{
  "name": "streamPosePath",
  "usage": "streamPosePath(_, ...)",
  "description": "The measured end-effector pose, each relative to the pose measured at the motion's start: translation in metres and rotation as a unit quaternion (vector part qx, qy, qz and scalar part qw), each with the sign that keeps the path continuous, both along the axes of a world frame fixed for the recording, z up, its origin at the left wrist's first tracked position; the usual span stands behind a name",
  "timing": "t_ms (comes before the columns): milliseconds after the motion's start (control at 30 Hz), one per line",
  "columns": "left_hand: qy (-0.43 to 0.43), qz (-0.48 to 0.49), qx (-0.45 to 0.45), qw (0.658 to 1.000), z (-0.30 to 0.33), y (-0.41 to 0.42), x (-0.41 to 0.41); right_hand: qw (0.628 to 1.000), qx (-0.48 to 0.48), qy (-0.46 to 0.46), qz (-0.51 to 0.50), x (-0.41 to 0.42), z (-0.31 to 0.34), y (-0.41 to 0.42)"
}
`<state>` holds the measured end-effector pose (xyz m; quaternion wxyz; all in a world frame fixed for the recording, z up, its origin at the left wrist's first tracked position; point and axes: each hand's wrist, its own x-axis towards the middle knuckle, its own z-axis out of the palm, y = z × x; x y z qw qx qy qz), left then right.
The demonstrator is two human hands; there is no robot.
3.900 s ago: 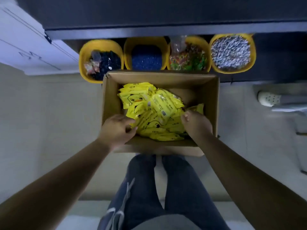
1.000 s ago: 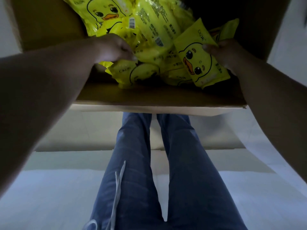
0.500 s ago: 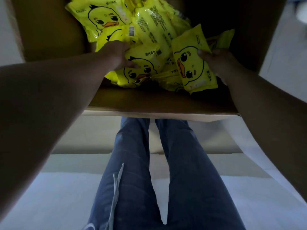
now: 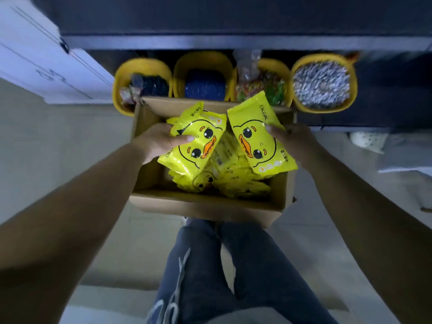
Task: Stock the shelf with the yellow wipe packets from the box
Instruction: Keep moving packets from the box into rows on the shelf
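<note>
Above box point(image 4: 210, 206), hands point(image 4: 161, 141) gripping 2 "OKOK" duck packets point(image 4: 259, 136)

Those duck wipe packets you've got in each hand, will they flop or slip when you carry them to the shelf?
Probably soft rather than stiff: the packet in the left hand bulges and creases. Its glossy film may be slippery, so grip firmly. Likely light: the right hand holds its packet by one edge.
</note>
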<state>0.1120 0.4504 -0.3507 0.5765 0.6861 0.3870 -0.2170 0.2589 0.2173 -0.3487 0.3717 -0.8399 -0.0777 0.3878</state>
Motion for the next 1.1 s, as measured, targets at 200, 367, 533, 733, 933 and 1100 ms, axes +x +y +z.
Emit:
streamPosePath(200,-0.074,0.032,-0.022,0.996,0.069,-0.007,-0.003,0.993,0.075,0.001,-0.091,-0.001,0.096,-0.022)
streamPosePath(367,-0.090,0.118,-0.122,0.981,0.093,-0.021,-0.017,0.964,0.157,0.086,-0.196,-0.026,0.144,-0.040)
streamPosePath(533,-0.141,0.118,-0.181,0.966,0.141,-0.086,-0.030,0.942,0.223,0.131,-0.214,-0.052,0.165,-0.060)
streamPosePath(733,-0.179,0.141,-0.165,0.960,0.160,-0.124,-0.023,0.933,0.259,0.127,-0.215,-0.032,0.173,-0.101)
streamPosePath(933,-0.213,0.208,-0.146,0.943,0.178,-0.181,0.021,0.935,0.268,0.135,-0.188,0.028,0.188,-0.158)
streamPosePath(1100,-0.246,0.270,-0.173,0.914,0.190,-0.224,0.052,0.935,0.271,0.149,-0.174,0.081,0.209,-0.208)
